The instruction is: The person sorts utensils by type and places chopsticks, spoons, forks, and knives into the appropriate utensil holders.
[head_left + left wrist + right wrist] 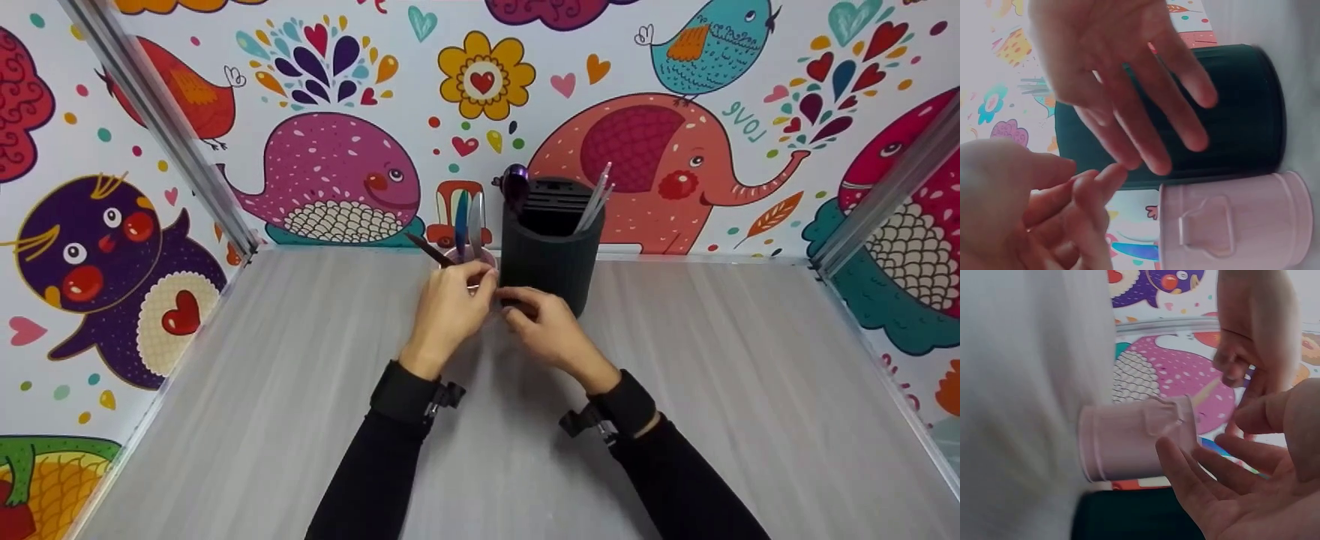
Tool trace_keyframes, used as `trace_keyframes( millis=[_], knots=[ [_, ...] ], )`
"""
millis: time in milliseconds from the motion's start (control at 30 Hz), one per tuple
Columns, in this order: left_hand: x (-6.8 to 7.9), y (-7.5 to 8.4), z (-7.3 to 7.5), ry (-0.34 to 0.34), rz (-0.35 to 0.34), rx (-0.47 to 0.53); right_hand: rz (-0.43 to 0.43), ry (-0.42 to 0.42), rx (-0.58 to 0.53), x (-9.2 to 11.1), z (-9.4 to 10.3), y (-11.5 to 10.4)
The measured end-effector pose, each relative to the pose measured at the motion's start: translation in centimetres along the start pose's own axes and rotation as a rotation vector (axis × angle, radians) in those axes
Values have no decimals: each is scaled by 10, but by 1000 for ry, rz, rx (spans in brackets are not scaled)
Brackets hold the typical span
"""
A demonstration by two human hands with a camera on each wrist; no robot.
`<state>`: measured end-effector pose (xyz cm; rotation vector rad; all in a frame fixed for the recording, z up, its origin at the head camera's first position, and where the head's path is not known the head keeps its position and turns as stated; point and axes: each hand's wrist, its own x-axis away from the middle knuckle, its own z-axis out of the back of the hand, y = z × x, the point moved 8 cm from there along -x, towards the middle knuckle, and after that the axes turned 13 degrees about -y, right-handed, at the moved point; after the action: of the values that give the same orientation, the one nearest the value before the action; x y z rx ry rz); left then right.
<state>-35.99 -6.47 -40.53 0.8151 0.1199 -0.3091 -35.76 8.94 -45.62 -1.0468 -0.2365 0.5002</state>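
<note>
A pink metal cup (1258, 219) with a small looped handle stands on the table, mostly hidden behind my hands in the head view. Out of its top rise a dark brown stick-like thing (429, 247), a blue utensil (461, 221) and a silver utensil (477, 217). My left hand (452, 309) hovers at the cup's rim, fingers loosely bent, with nothing seen in its grasp. On the cup's near right side is my right hand (551, 330); its fingers are extended, and the fingertips (1167, 447) overlap the cup in the right wrist view.
Right behind the cup's right side stands a dark green utensil holder (551, 262) with a shiny purple spoon (516, 187) and thin pale sticks (596, 199). Printed cartoon walls (337, 172) enclose the grey table (300, 390) at the back and sides.
</note>
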Motion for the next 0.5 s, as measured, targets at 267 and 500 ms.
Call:
trace_keyframes(
  millis=[267,500],
  knots=[
    [1,0,-8,-44,11,-15,-13,-11,-91,10,24,10],
    [6,2,-14,-53,-4,-66,-47,22,-4,20,38,32]
  ],
)
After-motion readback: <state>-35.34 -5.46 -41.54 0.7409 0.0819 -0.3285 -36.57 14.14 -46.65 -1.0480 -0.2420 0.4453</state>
